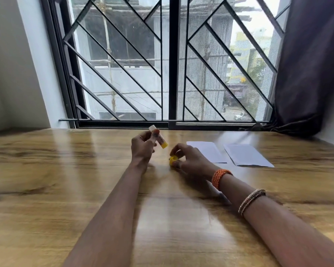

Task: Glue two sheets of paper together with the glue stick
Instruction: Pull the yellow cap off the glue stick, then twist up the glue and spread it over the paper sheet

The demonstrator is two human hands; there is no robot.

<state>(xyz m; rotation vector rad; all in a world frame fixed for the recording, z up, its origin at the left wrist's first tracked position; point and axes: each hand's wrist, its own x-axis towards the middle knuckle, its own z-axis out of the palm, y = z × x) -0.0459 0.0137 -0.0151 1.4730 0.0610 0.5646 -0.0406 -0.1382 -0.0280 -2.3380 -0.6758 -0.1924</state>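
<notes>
My left hand (144, 146) holds the uncapped glue stick (159, 137) above the table, tilted, with its white glue tip up and its yellow base down. My right hand (189, 158) pinches the yellow cap (173, 160) low on the wooden table (46, 180), just right of the left hand. Two white sheets of paper lie flat side by side at the right: one sheet (208, 151) nearer my right hand, the other sheet (247, 155) further right.
A barred window (170, 64) runs along the table's far edge. A dark curtain (312, 64) hangs at the right, reaching the table's back corner. A white wall stands at the left.
</notes>
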